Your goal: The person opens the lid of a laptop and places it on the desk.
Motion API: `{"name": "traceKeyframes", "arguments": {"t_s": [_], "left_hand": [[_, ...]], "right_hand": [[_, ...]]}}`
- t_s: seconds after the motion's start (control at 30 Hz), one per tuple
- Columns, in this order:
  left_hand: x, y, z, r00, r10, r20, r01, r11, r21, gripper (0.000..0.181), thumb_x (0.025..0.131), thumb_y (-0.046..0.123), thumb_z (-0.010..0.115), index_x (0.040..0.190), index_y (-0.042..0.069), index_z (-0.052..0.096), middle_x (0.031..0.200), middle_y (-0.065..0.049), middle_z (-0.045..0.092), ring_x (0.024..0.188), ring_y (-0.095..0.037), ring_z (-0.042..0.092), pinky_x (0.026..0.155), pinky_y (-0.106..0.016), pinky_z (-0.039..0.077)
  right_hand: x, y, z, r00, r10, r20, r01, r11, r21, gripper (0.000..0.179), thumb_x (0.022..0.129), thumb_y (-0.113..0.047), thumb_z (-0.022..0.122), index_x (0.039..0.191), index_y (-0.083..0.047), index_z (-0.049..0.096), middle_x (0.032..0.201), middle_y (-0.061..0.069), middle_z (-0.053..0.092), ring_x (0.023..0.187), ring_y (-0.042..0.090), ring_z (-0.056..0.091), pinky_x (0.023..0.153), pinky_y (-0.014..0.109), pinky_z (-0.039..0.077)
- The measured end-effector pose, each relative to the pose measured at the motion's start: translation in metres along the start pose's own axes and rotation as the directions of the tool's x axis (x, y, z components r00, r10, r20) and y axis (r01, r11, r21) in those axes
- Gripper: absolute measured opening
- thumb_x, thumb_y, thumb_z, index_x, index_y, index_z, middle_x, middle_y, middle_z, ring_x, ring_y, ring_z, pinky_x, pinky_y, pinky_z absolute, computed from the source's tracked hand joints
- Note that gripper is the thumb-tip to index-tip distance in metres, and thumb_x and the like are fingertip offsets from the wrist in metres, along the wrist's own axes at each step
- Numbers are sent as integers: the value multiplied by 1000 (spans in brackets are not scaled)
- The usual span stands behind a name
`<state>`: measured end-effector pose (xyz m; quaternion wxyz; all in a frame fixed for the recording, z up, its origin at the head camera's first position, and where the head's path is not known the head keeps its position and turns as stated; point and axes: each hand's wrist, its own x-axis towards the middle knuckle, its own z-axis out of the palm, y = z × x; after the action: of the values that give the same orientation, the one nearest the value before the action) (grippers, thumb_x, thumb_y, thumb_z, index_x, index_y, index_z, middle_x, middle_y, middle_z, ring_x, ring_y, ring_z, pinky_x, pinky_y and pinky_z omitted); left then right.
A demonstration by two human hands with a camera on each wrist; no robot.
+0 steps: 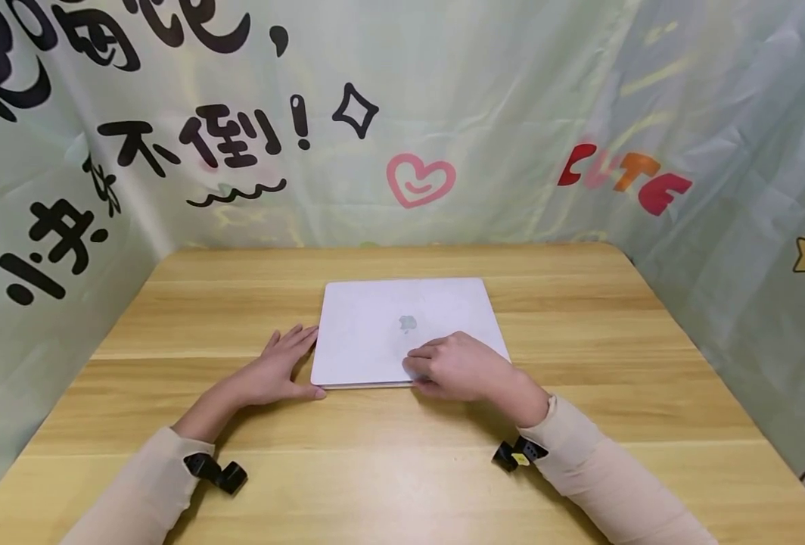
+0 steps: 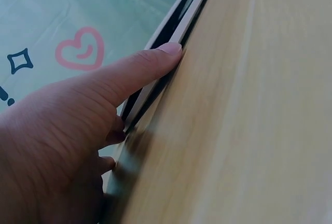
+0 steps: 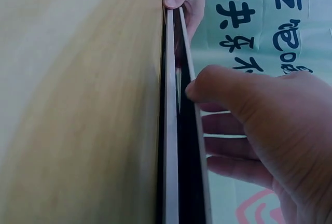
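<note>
A silver laptop (image 1: 368,325) with an apple logo lies on the wooden table. Its lid (image 3: 199,141) stands a little apart from the base (image 3: 171,130), leaving a narrow dark gap along the front edge. At the middle of that edge, my right hand (image 1: 460,367) pinches the lid, thumb at its rim and fingers on the upper face. My left hand (image 1: 276,371) rests at the laptop's left side with fingers extended. In the left wrist view the left thumb (image 2: 155,60) touches the front edge of the base.
The wooden table (image 1: 402,469) spreads around the laptop on all sides. Behind and beside it hangs a pale green printed cloth (image 1: 498,91) with lettering and a pink heart. Small black cameras (image 1: 219,473) sit on both wrists.
</note>
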<state>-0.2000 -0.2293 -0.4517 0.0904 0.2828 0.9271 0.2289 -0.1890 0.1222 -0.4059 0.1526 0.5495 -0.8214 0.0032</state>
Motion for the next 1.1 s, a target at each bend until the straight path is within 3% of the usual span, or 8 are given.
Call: {"name": "traceKeyframes", "arguments": {"t_s": [0.17,0.4,0.67,0.87,1.0,1.1], "left_hand": [[0,-1,0,1000,4,-5,-4,1000,4,118,73,73,67,155,1,21,160,-15,21,147,-37,8,115,-60,-2],[-1,0,0,1000,2,-2,-2,1000,-17,114,75,71,68,155,4,22,160,-15,22,147,-37,6,114,-60,-4],[-2,0,0,1000,3,-9,-3,1000,-13,113,75,71,68,156,5,23,159,-16,23,147,-38,7,114,-60,-3],[-1,1,-1,1000,7,-10,-7,1000,-15,110,76,69,69,156,7,24,158,-19,23,147,-39,7,114,-61,-3],[-1,2,-2,1000,16,-17,-16,999,-33,108,76,68,70,156,9,26,158,-19,24,146,-41,8,113,-63,-3],[-2,2,-2,999,23,-24,-24,999,-41,108,76,67,70,156,10,26,158,-19,24,146,-42,9,112,-64,-3]], "right_hand": [[0,1,0,997,-18,-72,15,999,-41,14,84,-22,69,81,-16,57,77,-9,58,75,12,62,60,28,51],[0,0,-4,988,-60,-141,47,995,-91,9,82,-17,69,81,-15,60,73,-8,54,66,10,57,50,24,47],[0,0,-8,975,-71,-212,47,992,-119,5,80,-10,64,80,-13,61,72,-7,55,61,10,53,48,22,44],[1,3,-12,955,-84,-283,32,983,-183,2,83,-10,62,84,-11,64,75,-6,60,62,10,57,50,22,48],[2,4,-13,940,-66,-335,-1,981,-196,15,89,-11,52,92,-9,66,81,-5,65,69,13,63,53,26,52],[3,5,-11,916,-51,-399,-31,980,-196,18,90,-11,50,94,-8,67,83,-4,67,71,14,65,53,28,53]]}}
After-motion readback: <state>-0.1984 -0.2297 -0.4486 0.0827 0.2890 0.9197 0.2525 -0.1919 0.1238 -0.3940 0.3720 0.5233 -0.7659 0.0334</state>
